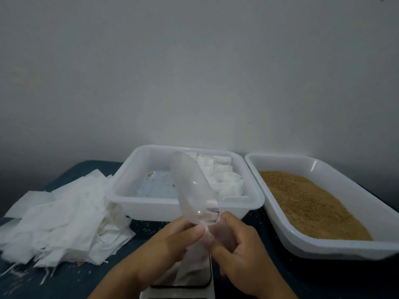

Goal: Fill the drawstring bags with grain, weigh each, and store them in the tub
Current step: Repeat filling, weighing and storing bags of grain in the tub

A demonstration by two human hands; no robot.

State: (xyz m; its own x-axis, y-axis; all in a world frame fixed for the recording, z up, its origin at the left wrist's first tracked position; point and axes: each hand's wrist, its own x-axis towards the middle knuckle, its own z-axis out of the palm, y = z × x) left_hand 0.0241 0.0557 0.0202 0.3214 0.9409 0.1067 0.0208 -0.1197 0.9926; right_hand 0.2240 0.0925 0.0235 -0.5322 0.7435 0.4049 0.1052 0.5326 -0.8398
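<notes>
A clear plastic scoop [192, 186] tilts with its mouth up and away, over the front rim of the middle white tub [121, 192]. My right hand [239, 253] grips the scoop's handle end. My left hand [170, 249] pinches the top of a white drawstring bag [190, 268] just under the scoop. The bag stands on a scale [179, 284] whose display is hidden. Several filled white bags [222, 175] lie in the tub's right back part. Brown grain [313, 203] fills the white tub [266, 203] on the right.
A loose pile of empty white bags [60, 214] covers the left of the dark blue table [69, 281]. Stray grains and threads lie on the table in front of the pile. A plain wall rises behind the tubs.
</notes>
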